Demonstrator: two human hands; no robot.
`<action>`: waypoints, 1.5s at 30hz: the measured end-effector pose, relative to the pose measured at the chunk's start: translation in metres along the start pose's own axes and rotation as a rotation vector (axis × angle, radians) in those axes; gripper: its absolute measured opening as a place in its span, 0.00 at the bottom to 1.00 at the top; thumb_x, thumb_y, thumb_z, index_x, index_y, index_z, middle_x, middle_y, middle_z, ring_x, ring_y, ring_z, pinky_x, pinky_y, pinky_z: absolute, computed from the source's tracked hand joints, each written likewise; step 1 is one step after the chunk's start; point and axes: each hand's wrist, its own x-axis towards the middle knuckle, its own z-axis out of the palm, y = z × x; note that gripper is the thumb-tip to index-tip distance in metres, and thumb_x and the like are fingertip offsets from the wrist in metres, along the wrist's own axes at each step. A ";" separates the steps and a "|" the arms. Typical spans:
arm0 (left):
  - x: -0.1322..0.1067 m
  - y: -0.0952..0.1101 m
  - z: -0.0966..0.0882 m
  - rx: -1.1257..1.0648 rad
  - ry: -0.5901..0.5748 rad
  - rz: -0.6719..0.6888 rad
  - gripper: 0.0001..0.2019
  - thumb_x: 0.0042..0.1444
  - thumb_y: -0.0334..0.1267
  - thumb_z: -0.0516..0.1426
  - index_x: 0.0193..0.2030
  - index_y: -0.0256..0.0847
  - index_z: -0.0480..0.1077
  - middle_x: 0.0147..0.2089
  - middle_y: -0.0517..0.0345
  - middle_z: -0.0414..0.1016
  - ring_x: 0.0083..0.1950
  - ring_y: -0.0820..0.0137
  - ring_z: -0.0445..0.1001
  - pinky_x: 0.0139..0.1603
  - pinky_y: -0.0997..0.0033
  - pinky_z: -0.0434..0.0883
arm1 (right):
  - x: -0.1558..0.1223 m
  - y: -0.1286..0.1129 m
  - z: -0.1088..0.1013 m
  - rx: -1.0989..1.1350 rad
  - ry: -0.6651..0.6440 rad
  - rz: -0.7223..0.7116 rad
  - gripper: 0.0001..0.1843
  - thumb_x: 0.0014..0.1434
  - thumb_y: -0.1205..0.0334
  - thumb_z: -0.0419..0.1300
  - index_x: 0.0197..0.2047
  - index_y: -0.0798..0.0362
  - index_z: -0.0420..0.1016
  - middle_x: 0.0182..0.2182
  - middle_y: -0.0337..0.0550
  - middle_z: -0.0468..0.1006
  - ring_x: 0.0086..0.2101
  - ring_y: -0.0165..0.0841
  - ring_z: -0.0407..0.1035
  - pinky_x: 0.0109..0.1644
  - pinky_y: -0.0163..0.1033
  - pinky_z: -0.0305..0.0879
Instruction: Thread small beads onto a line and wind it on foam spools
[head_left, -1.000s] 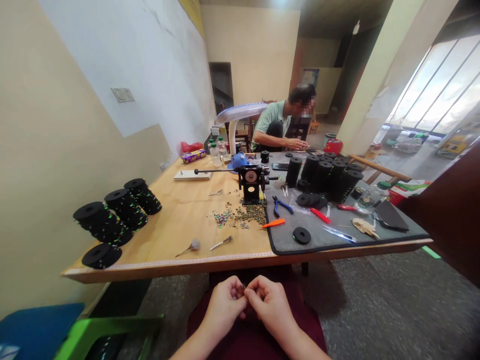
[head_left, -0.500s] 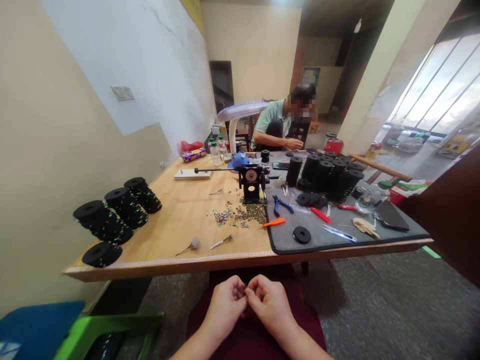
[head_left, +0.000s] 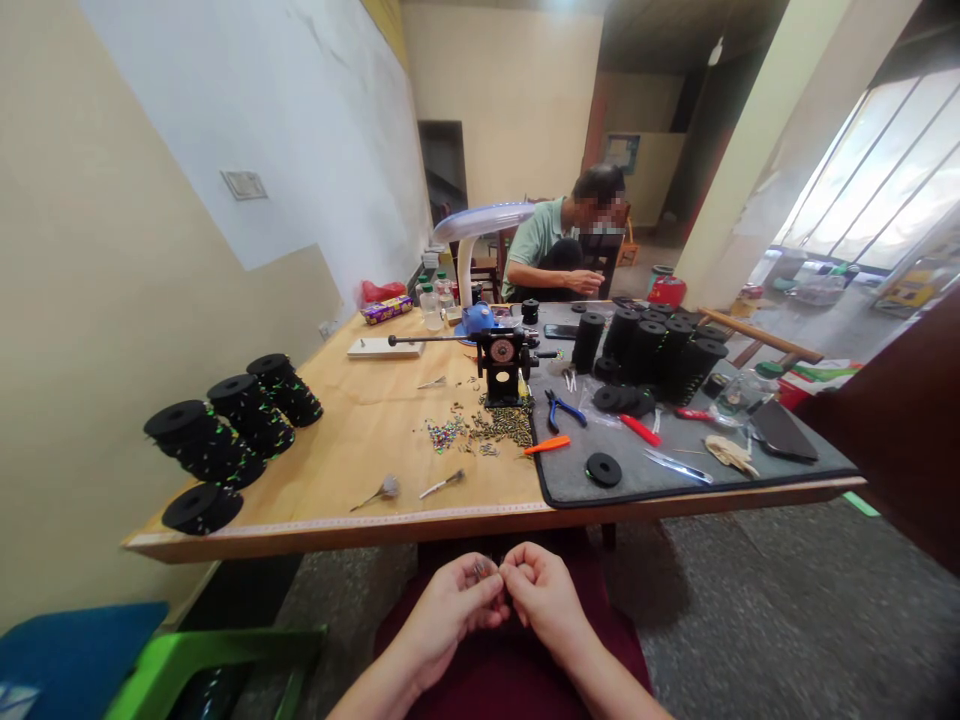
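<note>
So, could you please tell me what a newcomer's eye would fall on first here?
First would probably be the black device with its round dial, near the middle of the table, tiny parts scattered in front. Stacks of black spools stand at the table's left end and on the gray mat to the right. The left hand and right hand meet in front of the table's near edge.

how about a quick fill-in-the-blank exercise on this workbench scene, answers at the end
1. Beyond the left hand and right hand, a tool with an ____ handle lies across the left edge of the grey mat.
2. The pliers have ____ handles.
3. The round disc lying alone near the mat's front edge is coloured ____.
4. The wall switch plate is on the ____ side of the picture.

Missing words: orange; blue; black; left
</note>
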 end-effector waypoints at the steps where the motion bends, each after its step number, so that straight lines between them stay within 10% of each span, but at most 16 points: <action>1: 0.000 0.000 0.000 -0.003 0.004 -0.002 0.14 0.45 0.40 0.67 0.29 0.35 0.68 0.26 0.60 0.73 0.26 0.75 0.73 0.28 0.78 0.69 | 0.000 -0.001 0.000 0.009 0.002 0.008 0.17 0.46 0.48 0.61 0.24 0.53 0.63 0.08 0.26 0.60 0.10 0.21 0.50 0.15 0.27 0.43; 45: 0.002 0.006 -0.002 0.215 0.117 0.224 0.10 0.47 0.41 0.64 0.28 0.37 0.69 0.22 0.62 0.70 0.25 0.74 0.68 0.27 0.76 0.65 | -0.014 -0.009 0.000 0.070 -0.089 0.109 0.14 0.48 0.53 0.59 0.22 0.53 0.64 0.06 0.24 0.57 0.09 0.19 0.43 0.15 0.29 0.34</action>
